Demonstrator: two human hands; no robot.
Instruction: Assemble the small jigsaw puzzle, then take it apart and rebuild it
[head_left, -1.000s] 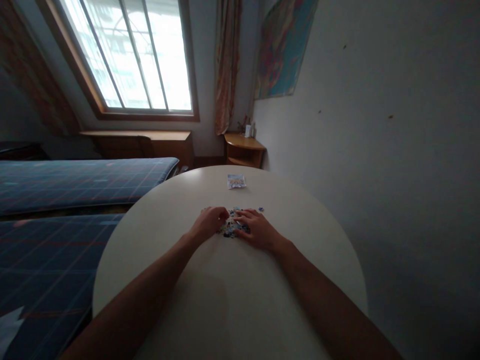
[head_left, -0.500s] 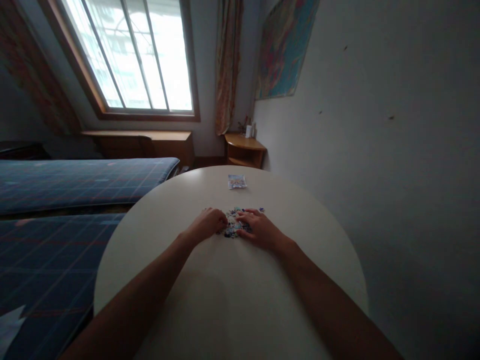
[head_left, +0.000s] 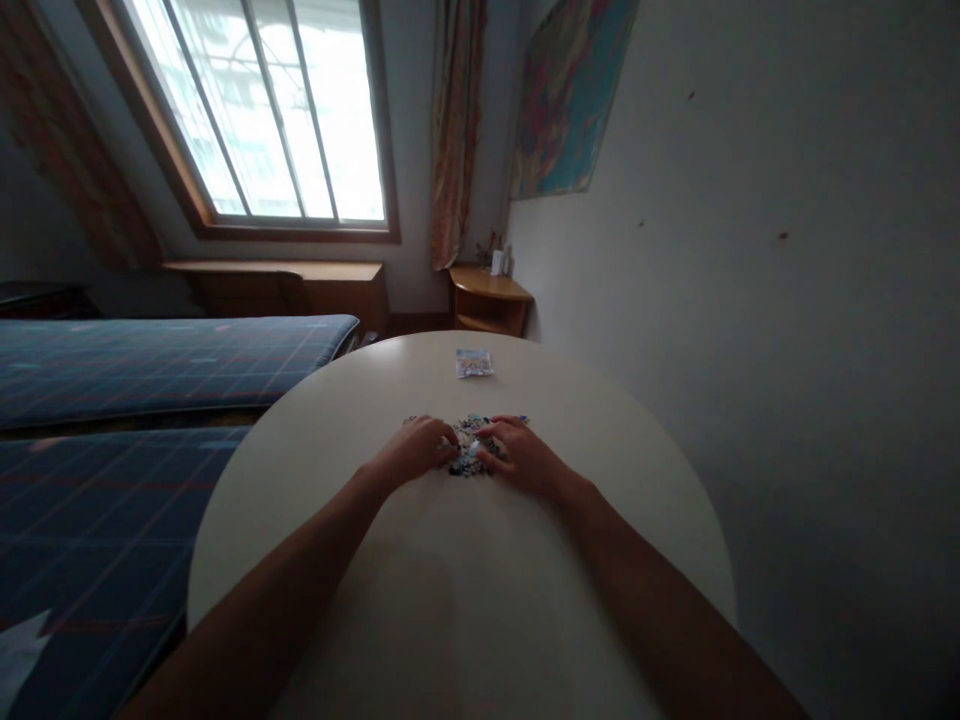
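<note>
A small heap of blue and white puzzle pieces (head_left: 469,445) lies on the round white table (head_left: 450,600). My left hand (head_left: 416,448) rests at the heap's left side with its fingers curled onto the pieces. At the heap's right side my right hand (head_left: 519,455) has its fingers bent and pinched down on the pieces. What either hand holds is too small to make out. A loose piece (head_left: 523,419) lies just beyond my right hand.
A small printed packet (head_left: 473,363) lies near the table's far edge. Two beds with blue checked covers (head_left: 112,400) stand to the left. A wooden corner shelf (head_left: 487,295) and a window are behind; a wall runs close on the right.
My right hand's fingers have curled in and closed on the pieces. My left hand has barely shifted.
</note>
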